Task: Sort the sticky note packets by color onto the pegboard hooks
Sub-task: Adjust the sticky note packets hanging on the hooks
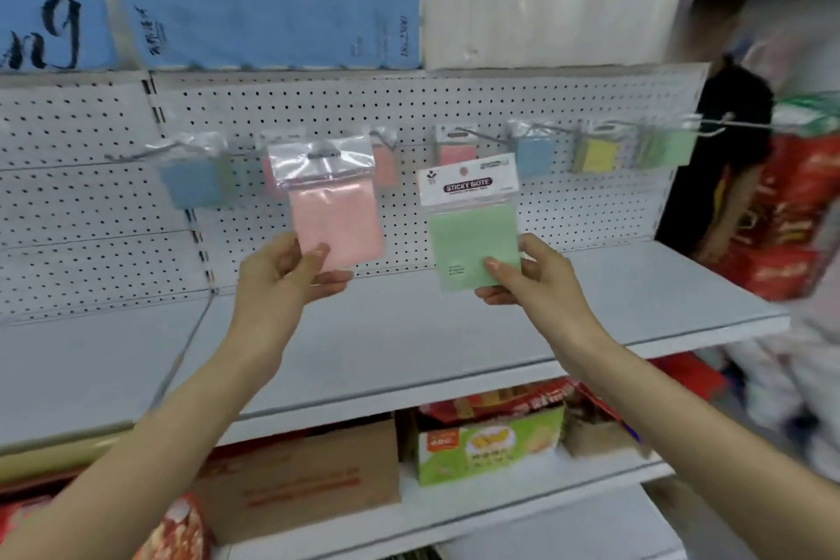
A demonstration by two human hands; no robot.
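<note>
Two packets are held up (thumbs in front): left grip (286, 273) pinches pink packet (338, 223), right grip (532, 275) pinches green packet (470, 241).

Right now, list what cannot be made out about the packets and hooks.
Head view, hanging blue packet: blurred, label unreadable.
Head view, hanging pink packet: partly hidden by the held pink packet in the left hand.
Head view, green packet in the right hand: small print too small.
</note>
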